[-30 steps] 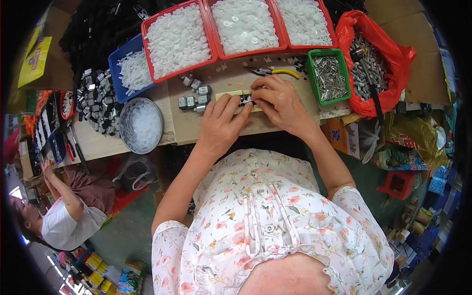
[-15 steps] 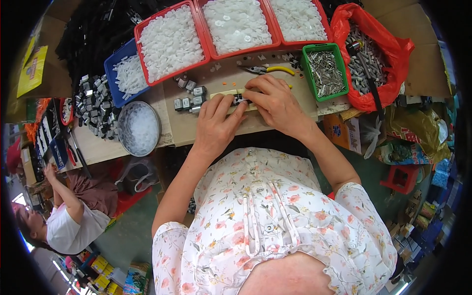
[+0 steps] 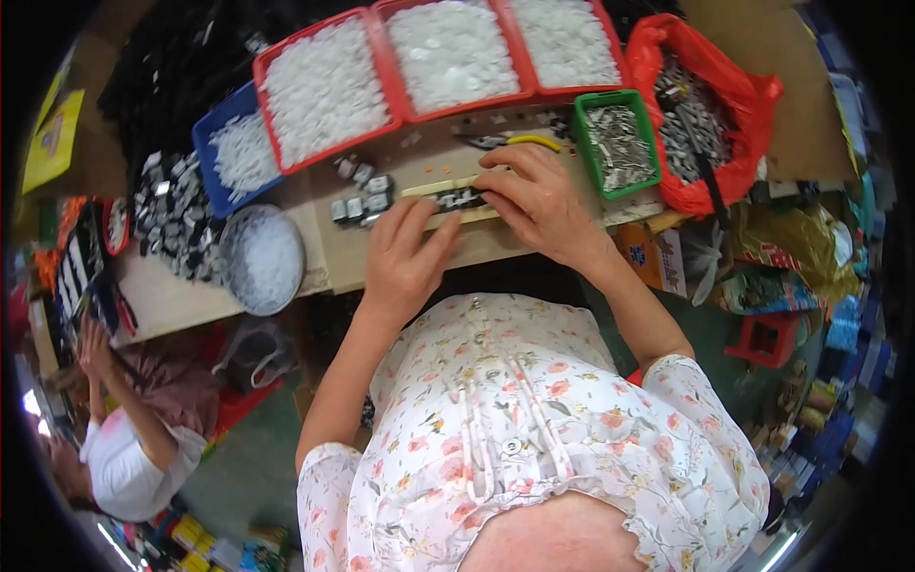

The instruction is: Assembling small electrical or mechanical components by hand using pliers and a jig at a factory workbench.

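A narrow pale strip-like holder [image 3: 441, 183] lies on the workbench before me, with a row of small black-and-silver parts [image 3: 459, 199] set along it. My left hand [image 3: 405, 259] is at the holder's left end, thumb and fingers apart, with nothing seen between them. Over the right end, my right hand [image 3: 545, 205] has its fingers curled and its thumb close to the parts; what its fingertips grip is hidden. Several small black-and-silver blocks [image 3: 355, 207] stand left of the holder.
Red trays [image 3: 400, 107] of white pieces line the back, beside a blue tray [image 3: 203, 145]. A metal bowl [image 3: 297, 250] sits left. Yellow-handled pliers [image 3: 534, 141], a green basket [image 3: 583, 143] of metal pins and a red bag [image 3: 762, 124] are right. Another person [image 3: 143, 458] works at far left.
My left hand has drawn back from the parts and its fingers have parted, uncovering the row. My right hand stays at the right end. The view has shifted slightly.
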Demonstrator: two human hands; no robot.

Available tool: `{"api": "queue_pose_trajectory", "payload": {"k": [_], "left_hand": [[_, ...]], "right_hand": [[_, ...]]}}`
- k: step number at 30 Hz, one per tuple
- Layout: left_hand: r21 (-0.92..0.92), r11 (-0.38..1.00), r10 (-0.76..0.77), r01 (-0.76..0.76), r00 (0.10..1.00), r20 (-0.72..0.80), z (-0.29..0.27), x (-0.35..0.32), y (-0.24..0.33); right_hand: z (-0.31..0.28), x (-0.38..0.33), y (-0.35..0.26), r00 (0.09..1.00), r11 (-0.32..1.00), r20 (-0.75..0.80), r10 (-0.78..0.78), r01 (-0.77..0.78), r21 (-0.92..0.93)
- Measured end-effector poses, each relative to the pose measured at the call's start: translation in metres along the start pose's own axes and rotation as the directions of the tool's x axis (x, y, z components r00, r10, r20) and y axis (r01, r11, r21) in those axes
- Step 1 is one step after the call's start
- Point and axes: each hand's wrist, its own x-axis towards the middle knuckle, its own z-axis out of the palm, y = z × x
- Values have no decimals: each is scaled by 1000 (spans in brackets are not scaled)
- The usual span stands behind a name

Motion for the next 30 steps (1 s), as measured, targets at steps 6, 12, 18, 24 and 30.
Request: {"api": "queue_pose_trajectory", "payload": {"k": [6,12,18,24,30], "left_hand": [[63,994,-86,86,996,-11,-17,-8,-3],[79,986,-148,148,989,-4,-24,-5,-5],[88,984,-157,156,988,-5,-24,0,-2],[79,975,-200,206,977,-77,-41,-2,-22],[219,923,-268,316,937,-223,-91,10,-81]], "right_hand": [[-81,-31,64,941,944,-274,197,-258,-207],[-135,-87,122,876,780,-234,421,-481,-400],[-139,-79,135,862,599,-108,496,-429,-676],[-151,-77,146,895,607,-43,445,-337,-720],[-168,-83,163,895,764,-148,421,-438,-473]]}}
